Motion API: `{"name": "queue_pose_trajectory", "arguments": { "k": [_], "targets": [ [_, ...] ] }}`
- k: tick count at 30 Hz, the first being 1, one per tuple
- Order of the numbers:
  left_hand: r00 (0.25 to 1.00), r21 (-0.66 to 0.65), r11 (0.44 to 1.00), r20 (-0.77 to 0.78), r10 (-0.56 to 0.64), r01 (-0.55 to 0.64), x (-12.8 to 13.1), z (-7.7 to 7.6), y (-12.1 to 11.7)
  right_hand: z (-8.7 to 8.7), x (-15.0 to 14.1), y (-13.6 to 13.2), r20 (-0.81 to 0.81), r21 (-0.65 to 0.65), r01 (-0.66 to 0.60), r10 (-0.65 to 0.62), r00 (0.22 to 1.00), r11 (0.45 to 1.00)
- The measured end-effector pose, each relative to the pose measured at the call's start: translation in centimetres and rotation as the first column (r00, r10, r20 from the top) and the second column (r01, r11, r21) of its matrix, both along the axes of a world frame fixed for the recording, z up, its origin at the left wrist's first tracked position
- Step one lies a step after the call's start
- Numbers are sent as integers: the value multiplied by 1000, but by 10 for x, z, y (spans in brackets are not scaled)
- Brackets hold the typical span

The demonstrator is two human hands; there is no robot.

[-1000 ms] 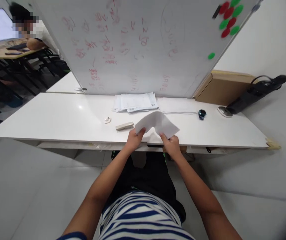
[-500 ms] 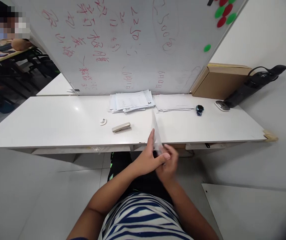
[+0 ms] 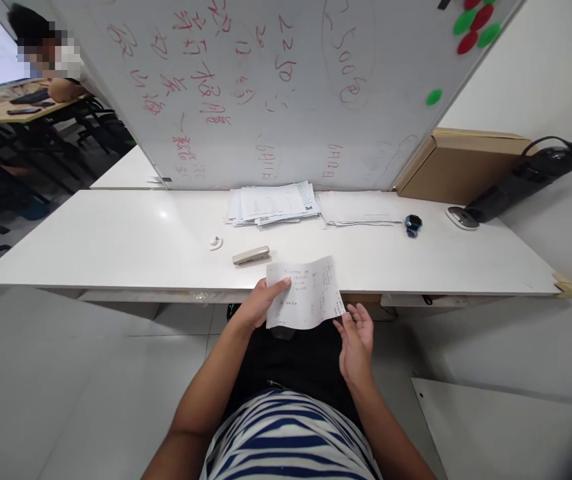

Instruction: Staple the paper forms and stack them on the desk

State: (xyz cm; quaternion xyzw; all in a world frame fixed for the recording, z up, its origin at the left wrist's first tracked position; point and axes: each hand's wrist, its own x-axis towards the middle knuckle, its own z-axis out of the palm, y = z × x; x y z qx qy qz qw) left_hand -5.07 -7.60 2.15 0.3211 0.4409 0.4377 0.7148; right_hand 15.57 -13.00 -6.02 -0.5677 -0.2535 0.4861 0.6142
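Observation:
A white sheet of paper (image 3: 309, 297) with dark handwriting or print is held above the desk's front edge, slightly curved. My left hand (image 3: 259, 303) grips its left side, thumb on top. At the lower right corner, my right hand (image 3: 356, 337) pinches the paper between thumb and fingers, its other fingers loosely curled. A beige stapler (image 3: 251, 256) lies on the desk just beyond my left hand. Farther back sit a messy stack of printed papers (image 3: 273, 203) and, right of it, a flatter pile of white sheets (image 3: 359, 209).
On the white desk (image 3: 116, 247) are a small white earphone-like item (image 3: 215, 243), a dark watch (image 3: 413, 225) and a computer mouse (image 3: 463, 218). A cardboard box (image 3: 461, 167) and black bottle (image 3: 531, 180) stand at right. Behind rises a whiteboard (image 3: 306, 127). A person (image 3: 41, 53) sits far left.
The paper was bent between both hands, then turned edge-on as the hands came together. Now it is spread out, its marked face showing, and the hands are apart at its two sides.

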Motion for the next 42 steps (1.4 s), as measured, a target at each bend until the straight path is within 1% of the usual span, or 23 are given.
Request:
{"name": "queue_pose_trajectory", "arguments": {
  "k": [1,2,3,6,8,10,12,13,15,16,18,19,20,21,22,24,26,29,31,33,35,38,42],
  "targets": [
    [1000,3,1000,-18,-20,20,-1,-1,-1,2,7,4,-5,4,-17,17,1000,1000],
    [998,12,999,-31,-48,48,-1,0,-1,4,14,9,-15,-1,-81,81,997,997],
    [996,27,996,-39,-84,85,-1,1,-2,7,21,13,-34,-10,-177,177,984,984],
    [976,85,974,-65,-206,211,0,9,-3,15,43,25,-69,-43,-460,457,887,887],
    [966,113,963,-115,-231,243,3,14,-3,19,55,31,-55,-61,-555,553,832,830],
    [964,147,972,-220,-146,181,8,17,-4,20,64,33,-35,-85,-579,579,815,811],
    [941,238,969,-337,16,68,13,19,-2,20,70,34,28,-114,-532,538,842,839],
    [915,310,950,-390,106,22,14,19,0,20,72,33,79,-131,-492,504,860,861],
    [818,479,878,-503,277,-3,10,17,7,21,74,31,167,-147,-417,438,883,897],
    [741,553,833,-568,359,19,5,15,12,22,74,30,183,-145,-393,415,891,908],
    [521,637,765,-687,507,96,-12,5,25,24,72,26,158,-137,-370,389,908,919],
    [403,637,763,-730,552,108,-22,-1,32,25,70,24,129,-137,-369,386,913,919],
    [306,623,777,-761,572,95,-32,-8,38,27,67,22,96,-140,-376,391,915,916],
    [241,595,800,-791,563,82,-42,-15,44,28,64,21,65,-144,-388,400,914,910],
    [215,560,824,-818,533,90,-51,-22,50,29,61,21,40,-146,-405,415,909,902],
    [248,533,830,-836,488,163,-64,-31,57,30,55,21,15,-144,-447,454,891,883],
    [327,547,807,-821,467,221,-72,-35,61,30,50,24,20,-143,-482,489,872,864],
    [437,579,791,-774,458,196,-73,-34,63,28,45,28,32,-148,-498,508,861,854],
    [453,576,795,-770,449,191,-73,-33,63,26,41,29,28,-157,-500,510,860,851],
    [408,555,800,-801,439,229,-73,-34,64,24,38,29,25,-163,-511,522,853,844],
    [336,522,808,-838,429,272,-74,-35,63,22,35,29,26,-162,-523,534,845,837],
    [245,466,834,-881,405,295,-75,-34,61,20,32,28,31,-158,-528,539,842,835],
    [125,428,861,-904,410,273,-69,-23,61,18,32,27,42,-155,-517,528,848,842]
  ]
}}
